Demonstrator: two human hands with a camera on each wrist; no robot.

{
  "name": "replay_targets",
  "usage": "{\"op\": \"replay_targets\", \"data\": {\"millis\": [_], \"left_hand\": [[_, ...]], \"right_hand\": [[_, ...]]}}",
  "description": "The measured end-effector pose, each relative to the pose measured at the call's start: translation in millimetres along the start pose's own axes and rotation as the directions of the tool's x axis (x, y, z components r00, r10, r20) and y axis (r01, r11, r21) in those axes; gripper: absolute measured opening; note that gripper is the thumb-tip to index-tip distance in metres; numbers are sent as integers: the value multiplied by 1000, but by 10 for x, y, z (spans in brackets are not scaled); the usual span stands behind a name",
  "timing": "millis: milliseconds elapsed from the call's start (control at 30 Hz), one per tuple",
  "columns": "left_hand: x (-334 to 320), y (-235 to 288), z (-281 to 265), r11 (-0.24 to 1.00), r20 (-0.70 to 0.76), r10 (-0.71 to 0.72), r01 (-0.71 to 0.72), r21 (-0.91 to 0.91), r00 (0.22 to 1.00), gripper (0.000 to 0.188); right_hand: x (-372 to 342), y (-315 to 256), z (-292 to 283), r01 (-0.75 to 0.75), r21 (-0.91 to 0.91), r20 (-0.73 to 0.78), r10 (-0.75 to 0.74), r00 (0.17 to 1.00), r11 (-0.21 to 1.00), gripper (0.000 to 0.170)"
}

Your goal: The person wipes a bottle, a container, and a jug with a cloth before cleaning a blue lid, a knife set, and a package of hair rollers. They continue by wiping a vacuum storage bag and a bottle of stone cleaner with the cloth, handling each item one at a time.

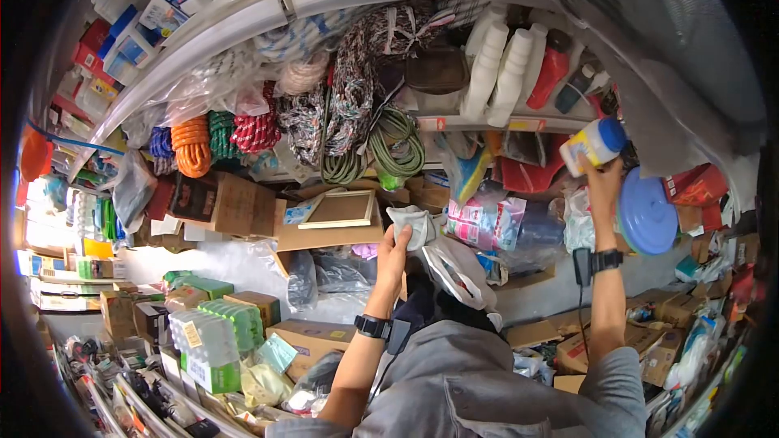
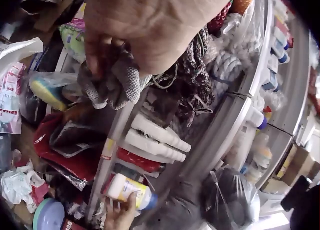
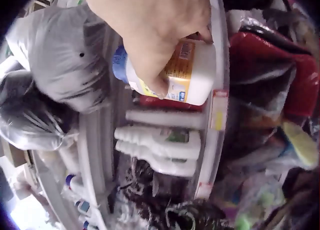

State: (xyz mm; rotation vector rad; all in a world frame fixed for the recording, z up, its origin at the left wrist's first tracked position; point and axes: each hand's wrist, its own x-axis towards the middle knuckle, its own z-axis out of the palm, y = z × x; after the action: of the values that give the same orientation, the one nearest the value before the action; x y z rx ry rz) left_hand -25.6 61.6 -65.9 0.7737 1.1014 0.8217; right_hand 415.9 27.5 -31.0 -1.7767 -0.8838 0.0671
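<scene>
My right hand (image 1: 602, 186) grips a white bottle (image 1: 591, 146) with a blue cap and yellow label, held at the edge of the shelf on the right. In the right wrist view the thumb and fingers of the right hand (image 3: 155, 35) curl round the same bottle (image 3: 200, 72). Lower and nearer the middle, my left hand (image 1: 391, 264) pinches a crumpled grey cloth (image 1: 415, 227). The left wrist view shows the cloth (image 2: 120, 82) bunched under the fingers of the left hand (image 2: 150, 27).
White bottles (image 1: 487, 73) and a red bottle (image 1: 548, 69) lie on the shelf beside rope bundles (image 1: 349, 97). A blue round lid (image 1: 648, 211) is right of the right forearm. Below stand a picture frame (image 1: 369, 209), a white bag (image 1: 458, 272) and cardboard boxes (image 1: 304, 341).
</scene>
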Motion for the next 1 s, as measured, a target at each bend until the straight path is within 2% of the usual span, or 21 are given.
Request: {"op": "replay_targets", "data": {"millis": [33,100,133,200,233,300,367,467,567,600,667,700,833,900,1000], "left_hand": [[-4,-2,10,1000,2,3,-3,-5,1000,33],[-13,0,17,1000,10,-3,3,3,1000,32],[-11,-2,12,1000,9,1,-1,0,1000,32],[-14,-14,-22,1000,7,6,-6,-5,1000,32],[-27,-3,-31,1000,4,7,-7,-2,1000,32],[-56,25,-48,999,-25,13,-14,-29,1000,31],[-69,34,-97,999,-20,14,-15,-46,1000,32],[-102,44,-182,997,-44,37,-39,-63,998,32],[-131,10,-299,998,-81,26,-31,-56,996,32],[-133,6,-325,997,-86,34,-39,-59,996,32],[-120,-6,-371,997,-90,44,-50,-66,995,32],[-117,-8,-394,997,-92,22,-28,-68,995,31],[-100,-1,-408,996,-88,26,-33,-78,996,31],[-104,52,-346,998,-80,7,-13,-68,997,31],[-83,68,-311,998,-59,1,-5,-57,998,31]], "right_hand": [[-176,-352,43,-86,149,103,71,992,985,68],[-436,-713,173,-93,298,226,24,974,950,69],[-517,-781,214,-115,238,279,45,959,964,68],[-629,-1430,329,-62,270,379,-47,924,961,67],[-624,-1522,432,44,267,390,-150,909,963,65],[-576,-2116,617,83,313,393,-209,895,946,66],[-436,-2382,855,155,254,416,-252,874,955,69],[-219,-2465,1361,296,228,334,-360,871,928,74],[-84,-2659,1685,261,77,364,-271,891,962,76],[-45,-2662,1807,265,79,367,-275,889,961,76],[-5,-2565,2089,262,-55,371,-224,901,963,76],[-20,-2541,2190,237,45,367,-237,900,970,78],[-49,-2450,2379,202,-42,326,-178,928,978,80],[-52,-2402,2369,265,32,292,-263,920,964,81],[-45,-2375,2336,269,82,273,-281,920,960,79]]}}
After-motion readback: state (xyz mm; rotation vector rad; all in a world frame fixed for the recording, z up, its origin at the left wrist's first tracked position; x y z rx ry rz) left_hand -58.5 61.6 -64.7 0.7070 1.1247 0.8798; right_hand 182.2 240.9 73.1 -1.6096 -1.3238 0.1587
